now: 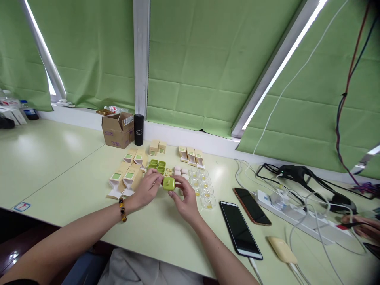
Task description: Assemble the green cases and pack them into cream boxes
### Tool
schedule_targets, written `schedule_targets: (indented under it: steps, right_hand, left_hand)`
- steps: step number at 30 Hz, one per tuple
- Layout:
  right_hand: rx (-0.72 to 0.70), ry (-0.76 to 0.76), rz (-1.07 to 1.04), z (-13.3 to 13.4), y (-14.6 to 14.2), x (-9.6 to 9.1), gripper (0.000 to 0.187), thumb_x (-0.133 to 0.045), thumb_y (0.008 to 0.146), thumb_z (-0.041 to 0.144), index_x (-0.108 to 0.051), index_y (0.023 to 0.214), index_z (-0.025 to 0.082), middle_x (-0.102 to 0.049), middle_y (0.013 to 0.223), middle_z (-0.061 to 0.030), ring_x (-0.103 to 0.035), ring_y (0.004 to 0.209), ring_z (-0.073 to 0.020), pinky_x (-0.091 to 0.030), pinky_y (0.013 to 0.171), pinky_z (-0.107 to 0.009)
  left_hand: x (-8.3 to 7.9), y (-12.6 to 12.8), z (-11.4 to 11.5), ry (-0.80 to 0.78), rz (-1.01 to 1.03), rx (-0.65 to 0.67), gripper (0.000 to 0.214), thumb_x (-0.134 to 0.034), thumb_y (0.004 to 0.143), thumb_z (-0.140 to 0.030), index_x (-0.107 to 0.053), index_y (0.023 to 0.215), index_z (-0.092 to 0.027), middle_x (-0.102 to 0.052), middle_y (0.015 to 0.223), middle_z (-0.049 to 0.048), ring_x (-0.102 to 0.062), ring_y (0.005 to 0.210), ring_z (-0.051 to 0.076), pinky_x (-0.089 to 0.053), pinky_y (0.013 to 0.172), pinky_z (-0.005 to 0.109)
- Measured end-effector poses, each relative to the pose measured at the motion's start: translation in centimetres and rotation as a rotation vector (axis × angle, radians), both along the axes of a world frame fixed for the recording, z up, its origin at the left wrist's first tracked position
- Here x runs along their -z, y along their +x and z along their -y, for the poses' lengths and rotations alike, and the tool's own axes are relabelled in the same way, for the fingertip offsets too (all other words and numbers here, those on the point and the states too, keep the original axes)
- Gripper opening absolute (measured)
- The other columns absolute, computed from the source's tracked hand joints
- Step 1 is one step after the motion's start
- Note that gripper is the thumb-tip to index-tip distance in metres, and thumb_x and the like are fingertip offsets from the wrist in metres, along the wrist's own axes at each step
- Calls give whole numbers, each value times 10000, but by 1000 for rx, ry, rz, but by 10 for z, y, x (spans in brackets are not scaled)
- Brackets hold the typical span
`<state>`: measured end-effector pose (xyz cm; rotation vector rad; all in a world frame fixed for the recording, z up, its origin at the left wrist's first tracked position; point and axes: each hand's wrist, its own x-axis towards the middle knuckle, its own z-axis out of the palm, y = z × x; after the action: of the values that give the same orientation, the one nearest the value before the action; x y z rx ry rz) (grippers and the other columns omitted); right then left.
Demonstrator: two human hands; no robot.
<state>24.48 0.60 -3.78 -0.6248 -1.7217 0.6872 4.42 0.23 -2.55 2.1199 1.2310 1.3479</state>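
A small green square lid-like piece with a raised knob (169, 183) is held up over the table. My right hand (187, 200) grips it from the right, thumb below and fingers at its upper edge. My left hand (149, 187) has its fingers closed at the piece's left edge; its fingertips are partly hidden. Just behind are green square cups (157, 165), tiny yellow pieces (168, 172) and pale pink pieces (180, 170). Clear plastic cups with yellow bits inside (204, 186) stand in rows right of my right hand.
Open cardboard packets (124, 178) stand left, and others (190, 155) behind. A brown carton (118, 130) and black tumbler (138, 130) are at the back. Right lie two phones (240, 229) (252, 206), a power strip (297, 215), cables and another person's hand (363, 227).
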Motion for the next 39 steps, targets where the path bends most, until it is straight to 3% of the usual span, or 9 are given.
schedule_targets:
  steps: [2, 6, 12, 16, 20, 24, 29, 33, 39]
  right_hand:
    - [-36, -65, -49, -3, 1, 2, 372, -721, 917, 255, -654, 1283, 230, -698, 1308, -124, -694, 1180, -261, -616, 982, -421]
    - [-3, -81, -70, -7, 3, 5, 358, -744, 902, 279, -673, 1247, 222, -738, 1213, -112, -724, 1053, -246, -624, 935, -418]
    - [78, 30, 46, -3, 4, -1, 356, -724, 926, 316, -689, 1270, 234, -740, 1192, -108, -699, 1010, -245, -608, 843, -393]
    - [108, 47, 0, -2, 7, -5, 345, -649, 982, 319, -660, 1312, 217, -757, 1158, -111, -712, 1012, -243, -597, 861, -399]
    - [320, 85, -2, -10, 20, -10, 208, -586, 989, 247, -690, 1167, 217, -763, 1085, -88, -691, 924, -234, -565, 785, -382]
    - [536, 273, 325, -20, 39, -19, 179, -603, 881, 122, -697, 986, 232, -750, 947, -59, -622, 934, -272, -504, 810, -423]
    - [586, 358, 817, -18, 46, -23, 230, -772, 734, 128, -687, 920, 233, -731, 931, -96, -571, 957, -324, -427, 809, -460]
    - [604, 370, 1014, -15, 41, -16, 332, -841, 635, 145, -670, 914, 202, -682, 951, -155, -549, 955, -343, -411, 800, -464]
    - [639, 327, 1162, -15, 40, -15, 237, -742, 699, 88, -675, 907, 181, -669, 972, -165, -534, 951, -320, -400, 802, -435]
  left_hand:
    - [-3, -1, 2, 105, -18, -15, 300, -452, 1082, -372, -652, 1239, -214, -614, 1186, 128, -489, 1245, 303, -478, 1065, 501]
    - [-9, -1, 8, 259, -180, 54, 611, -564, 973, -135, -445, 1551, -293, -498, 1503, 128, -359, 1415, 335, -361, 1202, 611]
    - [-6, 2, 11, 282, -291, 104, 565, -536, 960, -34, -615, 1422, -349, -536, 1469, 106, -399, 1423, 322, -411, 1187, 596]
    - [-2, 2, 3, 148, -43, 69, 423, -675, 966, -208, -634, 1378, -296, -598, 1403, 111, -475, 1403, 307, -422, 1202, 558]
    - [2, 0, -11, -112, 293, 129, 473, -762, 918, -314, -646, 1372, -249, -627, 1425, 129, -582, 1337, 291, -492, 1134, 490]
    - [4, -2, -17, -308, 514, 230, 627, -807, 882, -424, -612, 1437, -209, -625, 1455, 156, -656, 1212, 262, -539, 1039, 434]
    - [0, -2, -14, -368, 603, 247, 703, -813, 880, -482, -582, 1479, -196, -684, 1341, 148, -681, 1072, 215, -555, 940, 365]
    - [0, -2, -15, -371, 626, 234, 717, -825, 864, -501, -593, 1472, -201, -676, 1360, 148, -668, 1086, 219, -542, 945, 362]
    - [1, -2, -14, -403, 638, 225, 743, -841, 843, -510, -598, 1477, -207, -698, 1287, 122, -642, 1031, 201, -515, 915, 341]
